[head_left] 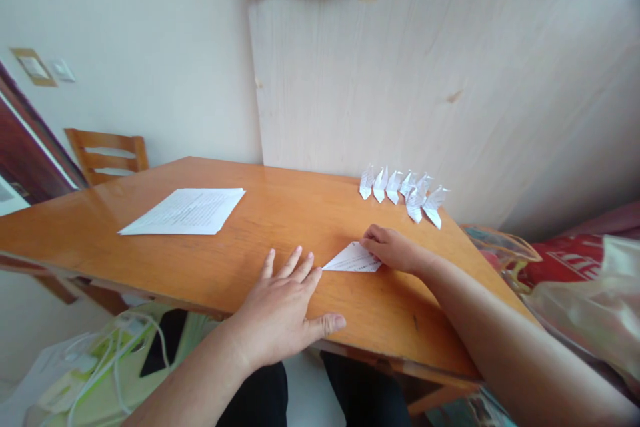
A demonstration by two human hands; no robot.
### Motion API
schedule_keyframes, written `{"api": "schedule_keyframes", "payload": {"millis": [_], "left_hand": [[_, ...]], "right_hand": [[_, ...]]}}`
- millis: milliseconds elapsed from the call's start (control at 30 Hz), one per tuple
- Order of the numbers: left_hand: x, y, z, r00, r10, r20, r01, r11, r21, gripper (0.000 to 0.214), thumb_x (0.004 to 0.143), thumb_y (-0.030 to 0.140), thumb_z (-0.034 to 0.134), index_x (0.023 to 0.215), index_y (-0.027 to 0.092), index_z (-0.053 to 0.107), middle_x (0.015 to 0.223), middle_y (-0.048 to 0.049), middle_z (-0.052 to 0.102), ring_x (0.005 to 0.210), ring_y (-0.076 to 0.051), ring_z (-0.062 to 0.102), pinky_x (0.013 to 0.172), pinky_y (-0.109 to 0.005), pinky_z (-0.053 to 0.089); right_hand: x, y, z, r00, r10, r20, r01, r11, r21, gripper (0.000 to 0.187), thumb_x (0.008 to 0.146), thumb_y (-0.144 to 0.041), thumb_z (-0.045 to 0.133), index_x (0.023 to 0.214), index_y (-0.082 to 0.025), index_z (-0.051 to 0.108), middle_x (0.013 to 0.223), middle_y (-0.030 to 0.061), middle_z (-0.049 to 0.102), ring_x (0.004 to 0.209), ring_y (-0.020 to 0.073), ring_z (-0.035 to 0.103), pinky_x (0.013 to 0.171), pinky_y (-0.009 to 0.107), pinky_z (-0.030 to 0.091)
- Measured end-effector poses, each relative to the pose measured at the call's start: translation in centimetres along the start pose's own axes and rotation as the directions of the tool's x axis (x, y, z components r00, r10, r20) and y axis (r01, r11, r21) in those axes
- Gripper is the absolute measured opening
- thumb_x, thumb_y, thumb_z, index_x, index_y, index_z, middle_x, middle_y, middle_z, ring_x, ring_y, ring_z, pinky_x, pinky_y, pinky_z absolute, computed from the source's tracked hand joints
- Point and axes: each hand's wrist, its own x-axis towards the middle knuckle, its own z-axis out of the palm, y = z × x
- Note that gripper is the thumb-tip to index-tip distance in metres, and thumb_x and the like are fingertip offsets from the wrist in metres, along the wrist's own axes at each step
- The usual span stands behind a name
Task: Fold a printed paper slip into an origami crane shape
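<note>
A folded triangle of printed white paper (350,259) lies on the wooden table (280,227) near its front edge. My right hand (393,248) rests on the paper's right end, fingers curled and pressing it down. Just left of the paper, my left hand (283,307) lies flat on the table with its fingers spread, the fingertips almost at the paper's left tip. It holds nothing.
Several small folded paper figures (403,190) stand in a row at the table's far right by the wall. A stack of printed sheets (187,211) lies at the left. A wooden chair (107,153) stands behind the table, and plastic bags (590,300) sit at the right.
</note>
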Motion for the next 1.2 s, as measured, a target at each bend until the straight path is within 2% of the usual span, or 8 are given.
{"api": "schedule_keyframes", "payload": {"millis": [167, 333, 467, 600, 700, 867, 1033, 1200], "left_hand": [[-0.1, -0.9, 0.4, 0.999, 0.004, -0.034, -0.005, 0.999, -0.037, 0.077, 0.092, 0.073, 0.035, 0.149, 0.023, 0.045, 0.16, -0.0124, 0.032, 0.152, -0.036, 0.014, 0.118, -0.064, 0.006], [1.4, -1.3, 0.8, 0.963, -0.028, -0.267, 0.01, 0.998, -0.069, 0.048, 0.1, 0.051, 0.04, 0.131, 0.02, 0.061, 0.149, -0.0124, 0.051, 0.144, -0.03, 0.036, 0.119, -0.054, 0.02], [3.8, 0.2, 0.7, 0.922, 0.075, -0.379, -0.13, 0.984, -0.121, 0.033, 0.101, 0.032, 0.044, 0.123, 0.017, 0.064, 0.135, -0.0123, 0.062, 0.13, -0.025, 0.053, 0.112, -0.039, 0.036], [5.9, 2.0, 1.2, 0.934, 0.175, -0.312, -0.215, 0.972, -0.1, 0.025, 0.097, 0.026, 0.049, 0.113, 0.022, 0.068, 0.114, -0.0069, 0.071, 0.107, -0.025, 0.061, 0.093, -0.04, 0.044], [6.7, 2.4, 1.9, 0.944, 0.184, -0.275, -0.207, 0.977, -0.054, 0.022, 0.094, 0.024, 0.054, 0.108, 0.027, 0.071, 0.105, -0.0049, 0.071, 0.101, -0.026, 0.059, 0.085, -0.042, 0.04], [7.1, 2.0, 2.4, 0.947, 0.18, -0.268, -0.199, 0.979, -0.045, 0.024, 0.094, 0.024, 0.053, 0.11, 0.029, 0.071, 0.107, -0.0042, 0.069, 0.101, -0.026, 0.057, 0.086, -0.042, 0.034], [7.2, 1.9, 2.1, 0.948, 0.193, -0.253, -0.21, 0.977, -0.042, 0.023, 0.095, 0.026, 0.053, 0.106, 0.03, 0.072, 0.106, -0.0035, 0.069, 0.101, -0.025, 0.056, 0.086, -0.042, 0.032], [7.4, 1.4, 1.7, 0.951, 0.205, -0.233, -0.219, 0.975, -0.036, 0.025, 0.094, 0.025, 0.052, 0.109, 0.031, 0.072, 0.105, -0.0036, 0.069, 0.101, -0.025, 0.057, 0.087, -0.041, 0.032]], "right_hand": [[0.2, 0.2, 0.1, 1.0, -0.007, -0.003, 0.007, 1.0, 0.0, 0.016, 0.094, -0.029, 0.049, 0.087, -0.018, 0.058, 0.083, 0.0056, 0.066, 0.071, 0.0166, 0.058, 0.061, 0.026, 0.04], [0.4, 0.3, 0.4, 1.0, -0.017, -0.016, 0.017, 1.0, 0.021, 0.012, 0.091, -0.023, 0.05, 0.083, -0.018, 0.057, 0.082, 0.0052, 0.064, 0.07, 0.0166, 0.056, 0.061, 0.027, 0.038], [0.3, 0.2, 0.4, 0.999, -0.02, -0.044, 0.023, 0.997, 0.07, 0.01, 0.088, -0.021, 0.051, 0.079, -0.019, 0.056, 0.076, 0.0042, 0.062, 0.067, 0.0165, 0.054, 0.059, 0.027, 0.037], [0.2, 0.2, 0.5, 0.998, -0.016, -0.057, 0.026, 0.984, 0.177, 0.008, 0.084, -0.019, 0.051, 0.078, -0.02, 0.055, 0.068, 0.0022, 0.061, 0.061, 0.0157, 0.055, 0.055, 0.026, 0.039], [0.3, 0.4, 0.0, 0.998, 0.019, -0.064, 0.0, 0.958, 0.286, 0.01, 0.086, -0.023, 0.048, 0.08, -0.02, 0.055, 0.065, 0.0018, 0.063, 0.054, 0.0147, 0.057, 0.051, 0.026, 0.041], [1.1, 1.7, -2.2, 0.956, 0.126, -0.266, -0.019, 0.928, 0.371, 0.015, 0.09, -0.031, 0.041, 0.086, -0.02, 0.051, 0.075, 0.0046, 0.065, 0.054, 0.0132, 0.057, 0.048, 0.025, 0.039], [1.8, 3.9, -3.2, 0.913, 0.137, -0.385, -0.036, 0.966, 0.257, 0.015, 0.087, -0.031, 0.047, 0.08, -0.02, 0.055, 0.078, 0.0057, 0.066, 0.068, 0.0166, 0.059, 0.059, 0.027, 0.041], [1.6, 4.1, -2.0, 0.967, 0.051, -0.248, -0.034, 0.997, 0.07, 0.007, 0.078, -0.026, 0.062, 0.077, -0.02, 0.065, 0.079, 0.004, 0.069, 0.073, 0.0188, 0.059, 0.063, 0.028, 0.038]]}}
